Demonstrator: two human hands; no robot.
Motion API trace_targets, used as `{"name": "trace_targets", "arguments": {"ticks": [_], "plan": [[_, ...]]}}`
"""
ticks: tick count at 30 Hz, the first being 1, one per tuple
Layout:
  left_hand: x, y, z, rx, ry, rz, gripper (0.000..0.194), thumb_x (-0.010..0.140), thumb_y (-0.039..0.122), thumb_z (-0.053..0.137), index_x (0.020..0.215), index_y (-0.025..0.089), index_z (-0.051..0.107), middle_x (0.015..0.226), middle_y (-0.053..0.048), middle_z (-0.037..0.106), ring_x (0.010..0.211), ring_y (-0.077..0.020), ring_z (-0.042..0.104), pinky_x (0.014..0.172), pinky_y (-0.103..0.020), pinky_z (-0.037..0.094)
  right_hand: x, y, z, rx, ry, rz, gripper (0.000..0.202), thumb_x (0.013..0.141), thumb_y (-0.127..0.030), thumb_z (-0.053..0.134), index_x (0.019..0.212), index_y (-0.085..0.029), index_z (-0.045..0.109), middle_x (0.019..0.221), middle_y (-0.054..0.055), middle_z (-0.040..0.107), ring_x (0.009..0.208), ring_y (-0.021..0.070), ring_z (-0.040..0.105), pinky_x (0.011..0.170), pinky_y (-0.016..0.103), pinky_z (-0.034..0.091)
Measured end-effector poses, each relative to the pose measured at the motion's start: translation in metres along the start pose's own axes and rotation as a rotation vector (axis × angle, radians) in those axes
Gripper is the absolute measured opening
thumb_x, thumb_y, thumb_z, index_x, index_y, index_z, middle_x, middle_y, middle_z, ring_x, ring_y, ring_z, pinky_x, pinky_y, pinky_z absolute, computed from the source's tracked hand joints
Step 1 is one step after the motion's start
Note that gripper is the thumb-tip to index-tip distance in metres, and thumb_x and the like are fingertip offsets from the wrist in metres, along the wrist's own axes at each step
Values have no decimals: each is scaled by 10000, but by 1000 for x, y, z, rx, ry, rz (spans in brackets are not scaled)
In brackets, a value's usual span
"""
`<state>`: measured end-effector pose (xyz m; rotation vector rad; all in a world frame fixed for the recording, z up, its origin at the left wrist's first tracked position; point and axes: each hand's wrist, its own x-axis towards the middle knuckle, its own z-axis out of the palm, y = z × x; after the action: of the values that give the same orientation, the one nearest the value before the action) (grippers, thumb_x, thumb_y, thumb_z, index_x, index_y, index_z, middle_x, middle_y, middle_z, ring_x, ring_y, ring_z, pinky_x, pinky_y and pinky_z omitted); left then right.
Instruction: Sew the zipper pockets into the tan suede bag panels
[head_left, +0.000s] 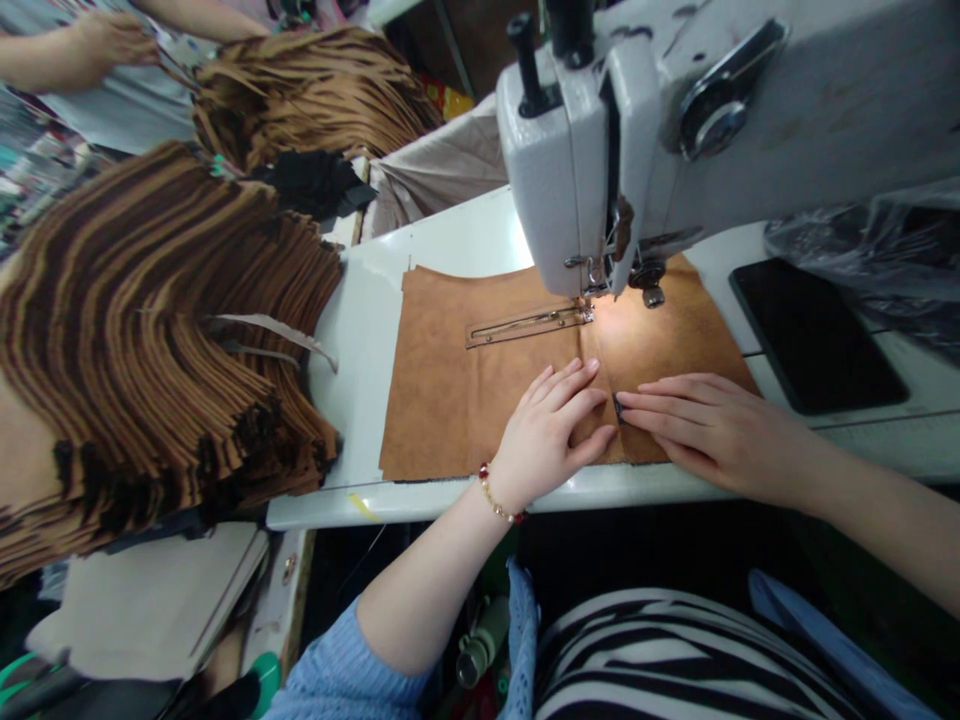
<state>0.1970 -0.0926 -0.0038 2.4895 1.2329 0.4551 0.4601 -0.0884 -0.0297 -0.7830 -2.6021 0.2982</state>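
Note:
A brown leather-like panel [435, 400] lies flat on the white sewing table, under the head of a grey sewing machine [555, 180]. Set into the panel is a zipper [525, 323] in a narrow stitched frame, its right end at the presser foot [587, 308]. My left hand [555, 420] rests on the panel below the zipper, fingers stretched out. To its right, my right hand [705, 425] lies flat with fingers extended. By its fingertips a small dark piece [618, 407] shows at a seam; whether the fingers grip it I cannot tell.
Stacked brown pieces [150, 330] rise left of the table, with another pile [315, 90] behind. A co-worker's hand [112, 45] is at the far left. At right lie a black phone [817, 335] and clear plastic wrapping [885, 250]. Black cloth [315, 183] lies between the piles.

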Motion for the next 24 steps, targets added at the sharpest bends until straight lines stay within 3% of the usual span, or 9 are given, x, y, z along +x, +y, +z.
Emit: {"name": "trace_targets", "arguments": {"ticks": [24], "plan": [[0,0,1,13,4,1,310,976,390,598,1233,217,602,1572,-67,460,1494,-206,379,1280,-445,277,3,1,-2,-36,-27,-11,429,975,-208,526,1403,-201,565,1451,59,595,1275,226,558,1063,433,452]]}}
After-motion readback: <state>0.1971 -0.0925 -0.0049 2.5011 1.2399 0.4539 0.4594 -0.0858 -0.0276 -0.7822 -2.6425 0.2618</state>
